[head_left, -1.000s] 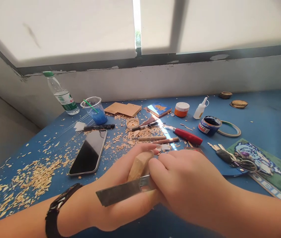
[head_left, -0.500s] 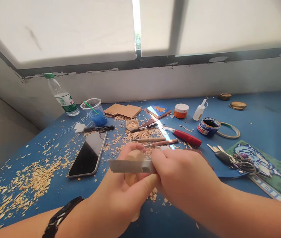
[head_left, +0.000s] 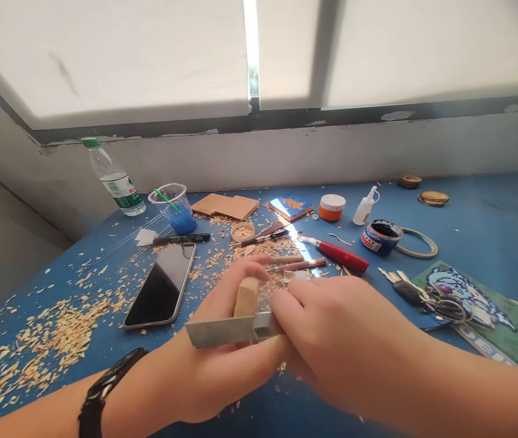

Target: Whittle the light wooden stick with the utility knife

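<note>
My left hand (head_left: 215, 371), a black watch on its wrist, is closed around a pale wooden piece (head_left: 246, 297) held upright over the blue table (head_left: 491, 225). My right hand (head_left: 332, 334) is closed on the handle end of a flat metal blade (head_left: 220, 331). The blade lies crosswise against the lower part of the wood, its tip pointing left. Part of the wood is hidden by my fingers.
Wood shavings (head_left: 49, 334) litter the table's left. A phone (head_left: 161, 286) lies left of my hands. Behind are a water bottle (head_left: 112, 176), plastic cup (head_left: 171, 207), red-handled knife (head_left: 338, 254), paint pots (head_left: 380, 236), glue bottle (head_left: 363, 205) and keys (head_left: 423, 295) at right.
The blade went up the wood half a second ago, then came back down to its lower part. More shavings lie under my hands.
</note>
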`<action>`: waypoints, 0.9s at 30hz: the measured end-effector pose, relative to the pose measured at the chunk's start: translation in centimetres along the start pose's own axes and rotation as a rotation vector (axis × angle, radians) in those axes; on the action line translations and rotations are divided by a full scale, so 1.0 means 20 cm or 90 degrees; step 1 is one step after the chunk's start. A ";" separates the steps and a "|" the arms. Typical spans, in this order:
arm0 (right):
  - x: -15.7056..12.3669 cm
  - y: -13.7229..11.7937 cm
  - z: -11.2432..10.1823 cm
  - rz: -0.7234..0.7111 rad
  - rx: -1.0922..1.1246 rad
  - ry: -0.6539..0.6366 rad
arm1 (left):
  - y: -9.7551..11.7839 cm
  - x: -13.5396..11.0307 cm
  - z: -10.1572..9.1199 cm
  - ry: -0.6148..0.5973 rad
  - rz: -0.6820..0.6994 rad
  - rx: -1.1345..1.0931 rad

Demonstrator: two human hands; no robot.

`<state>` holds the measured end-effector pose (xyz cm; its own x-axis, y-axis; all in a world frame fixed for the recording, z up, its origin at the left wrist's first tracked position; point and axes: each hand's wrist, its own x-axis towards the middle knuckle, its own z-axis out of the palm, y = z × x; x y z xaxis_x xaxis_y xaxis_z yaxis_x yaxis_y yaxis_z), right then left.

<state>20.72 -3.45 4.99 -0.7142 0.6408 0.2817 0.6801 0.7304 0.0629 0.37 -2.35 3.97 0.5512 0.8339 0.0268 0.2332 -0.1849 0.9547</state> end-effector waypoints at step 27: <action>0.01 -0.02 0.06 0.179 -0.054 0.046 | -0.05 -0.01 0.14 0.136 -0.073 -0.152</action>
<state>20.23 -3.35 3.90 -0.4839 0.7948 0.3662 0.8634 0.5019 0.0516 2.30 -3.80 2.21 0.3466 0.9369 -0.0467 0.0762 0.0215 0.9969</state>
